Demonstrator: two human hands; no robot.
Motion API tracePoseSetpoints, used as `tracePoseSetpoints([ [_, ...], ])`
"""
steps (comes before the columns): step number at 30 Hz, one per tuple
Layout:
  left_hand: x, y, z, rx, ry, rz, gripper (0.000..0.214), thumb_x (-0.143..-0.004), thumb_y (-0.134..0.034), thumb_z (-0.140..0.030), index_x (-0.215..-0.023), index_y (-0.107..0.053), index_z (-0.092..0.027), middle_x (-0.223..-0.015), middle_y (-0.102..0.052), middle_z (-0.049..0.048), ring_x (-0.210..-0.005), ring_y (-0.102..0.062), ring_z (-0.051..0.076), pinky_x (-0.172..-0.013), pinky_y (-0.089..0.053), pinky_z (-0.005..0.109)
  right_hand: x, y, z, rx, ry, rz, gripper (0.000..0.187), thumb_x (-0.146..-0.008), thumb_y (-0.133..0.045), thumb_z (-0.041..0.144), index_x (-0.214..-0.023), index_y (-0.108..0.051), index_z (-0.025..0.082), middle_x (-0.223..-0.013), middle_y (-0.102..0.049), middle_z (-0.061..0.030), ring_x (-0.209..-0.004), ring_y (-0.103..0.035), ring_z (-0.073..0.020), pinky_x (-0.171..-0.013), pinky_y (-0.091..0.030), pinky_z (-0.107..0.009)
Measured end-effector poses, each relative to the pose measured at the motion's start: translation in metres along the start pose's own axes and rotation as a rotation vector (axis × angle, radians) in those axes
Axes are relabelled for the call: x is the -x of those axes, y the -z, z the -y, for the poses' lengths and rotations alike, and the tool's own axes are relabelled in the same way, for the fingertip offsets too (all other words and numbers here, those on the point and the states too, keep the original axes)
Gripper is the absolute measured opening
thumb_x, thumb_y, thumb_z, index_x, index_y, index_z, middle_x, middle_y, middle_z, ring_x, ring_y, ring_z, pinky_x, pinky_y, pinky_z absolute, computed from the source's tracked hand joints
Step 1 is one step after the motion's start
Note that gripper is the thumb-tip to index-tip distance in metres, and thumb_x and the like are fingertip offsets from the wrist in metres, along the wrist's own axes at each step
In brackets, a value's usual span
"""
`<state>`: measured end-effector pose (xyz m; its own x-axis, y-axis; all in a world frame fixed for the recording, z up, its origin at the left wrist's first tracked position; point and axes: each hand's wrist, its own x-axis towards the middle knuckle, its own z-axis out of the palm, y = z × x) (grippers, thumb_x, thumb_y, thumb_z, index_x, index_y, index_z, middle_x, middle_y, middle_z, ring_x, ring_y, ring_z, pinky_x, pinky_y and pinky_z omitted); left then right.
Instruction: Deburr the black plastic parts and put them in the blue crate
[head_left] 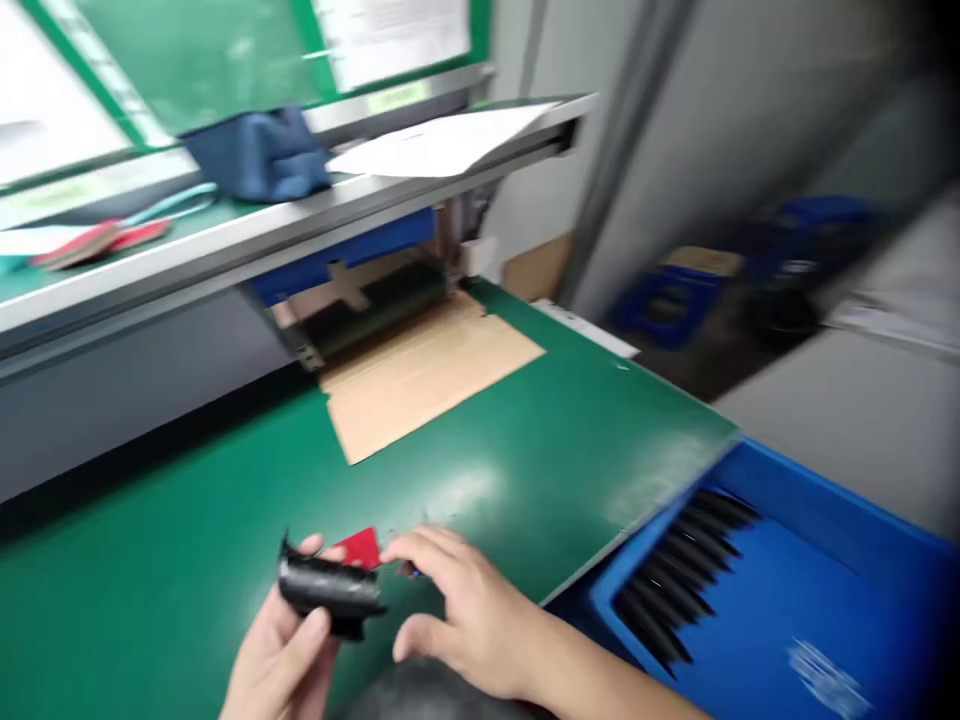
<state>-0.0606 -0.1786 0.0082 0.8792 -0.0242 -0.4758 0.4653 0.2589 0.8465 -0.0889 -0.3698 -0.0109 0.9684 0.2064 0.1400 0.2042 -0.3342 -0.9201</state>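
Note:
My left hand [281, 650] grips a black curved plastic part [330, 588], shaped like a short tube with thin jutting edges. The thumb lies along its near side and the fingers pass behind it. Just right of the part, my right hand [457, 605] has thumb and forefinger apart, with nothing visible between them. A flat red piece [364, 548] shows behind the left fingers, close to the right forefinger; whether it lies on the table or is held, I cannot tell. A small dark and blue object [409, 569] is partly hidden under the right hand.
A blue bin [787, 580] at the right holds a row of several similar black parts [686, 565]. Cardboard [442, 365] lies on the green table [187, 510]. Above runs a shelf [262, 235] with a dark blue cloth item [259, 155] and paper [450, 140]. Blue stools [667, 300] stand beyond.

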Motion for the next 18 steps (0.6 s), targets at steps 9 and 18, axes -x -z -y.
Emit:
tracePoseSetpoints([
  [9, 0.013, 0.033, 0.001, 0.203, -0.198, 0.336, 0.046, -0.071, -0.076, -0.023, -0.109, -0.052, -0.029, -0.113, -0.059, 0.0034, -0.105, -0.059, 0.021, -0.091, -0.047, 0.032, -0.033, -0.015, 0.011, 0.362, 0.171, 0.218, 0.057, -0.083, -0.026, 0.071, -0.103, -0.052, 0.023, -0.089, -0.052, -0.0028, -0.079, -0.042, -0.0199, -0.072, -0.032, -0.034],
  [18, 0.010, 0.042, 0.005, 0.073, -0.244, 0.389, 0.041, -0.079, -0.068, -0.023, -0.111, -0.044, -0.028, -0.117, -0.052, 0.0042, -0.106, -0.055, 0.020, -0.093, -0.044, 0.033, -0.042, -0.014, 0.009, 0.753, 0.199, 0.283, 0.049, -0.087, -0.030, 0.066, -0.079, -0.047, 0.021, -0.080, -0.050, -0.0010, -0.073, -0.038, -0.0186, -0.064, -0.022, -0.032],
])
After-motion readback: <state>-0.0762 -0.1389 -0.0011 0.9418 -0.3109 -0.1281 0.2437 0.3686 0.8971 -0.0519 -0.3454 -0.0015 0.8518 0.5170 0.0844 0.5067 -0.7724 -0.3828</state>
